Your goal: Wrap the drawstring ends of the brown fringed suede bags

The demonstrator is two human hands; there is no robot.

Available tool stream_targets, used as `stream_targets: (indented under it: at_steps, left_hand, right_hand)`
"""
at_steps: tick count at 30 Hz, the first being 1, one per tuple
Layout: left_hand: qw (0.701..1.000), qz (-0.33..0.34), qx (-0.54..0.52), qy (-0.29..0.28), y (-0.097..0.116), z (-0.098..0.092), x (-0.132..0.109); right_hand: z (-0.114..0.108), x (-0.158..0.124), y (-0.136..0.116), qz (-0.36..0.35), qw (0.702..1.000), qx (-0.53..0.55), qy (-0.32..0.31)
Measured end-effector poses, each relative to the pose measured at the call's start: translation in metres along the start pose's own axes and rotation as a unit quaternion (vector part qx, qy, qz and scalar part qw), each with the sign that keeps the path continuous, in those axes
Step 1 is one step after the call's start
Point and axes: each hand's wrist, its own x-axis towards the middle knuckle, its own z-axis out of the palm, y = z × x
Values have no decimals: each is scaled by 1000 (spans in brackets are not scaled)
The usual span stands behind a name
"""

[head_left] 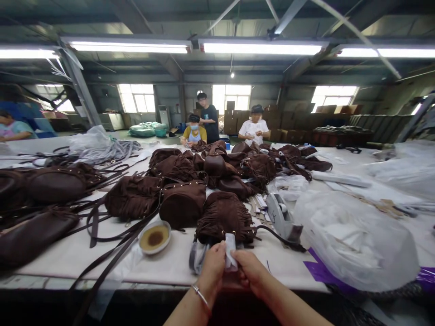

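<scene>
My left hand (pixel 213 265) and right hand (pixel 249 270) cover the lower part of the small white tag (pixel 230 251); any print on it is too small to read. Both my forearms run out at the bottom edge. The dark bag (pixel 32 233) at the table's (pixel 170 267) near left corner is cut by the left edge. Bowl (pixel 155 237) contents: brown, unidentifiable.

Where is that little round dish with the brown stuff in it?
In the head view the round dish sits on the white table, left of the person's hands, just in front of the brown bucket bag and beside the dark straps.
</scene>
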Motion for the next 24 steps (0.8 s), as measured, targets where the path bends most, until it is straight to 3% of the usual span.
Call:
stream_targets:
  at_steps: [6,11,16,18,24]
  left_hand:
    - [996,-54,-9,-73,-3,-17,-22]
    - [989,-66,-55,-118,-1,-13,-34]
    - [998,38,23,-40,-5,-4,-35]
    - [996,68,63,-12,-8,-3,-34]
    - [995,65,69,19,-14,-2,-35]
  right_hand:
    - [0,0,4,-25,998,47,-14]
    - [2,4,16,-63,997,39,-14]
    - [2,5,21,-82,996,26,-10]
    - [2,5,20,-103,994,-8,19]
    - [6,8,21,-200,956,-170,129]
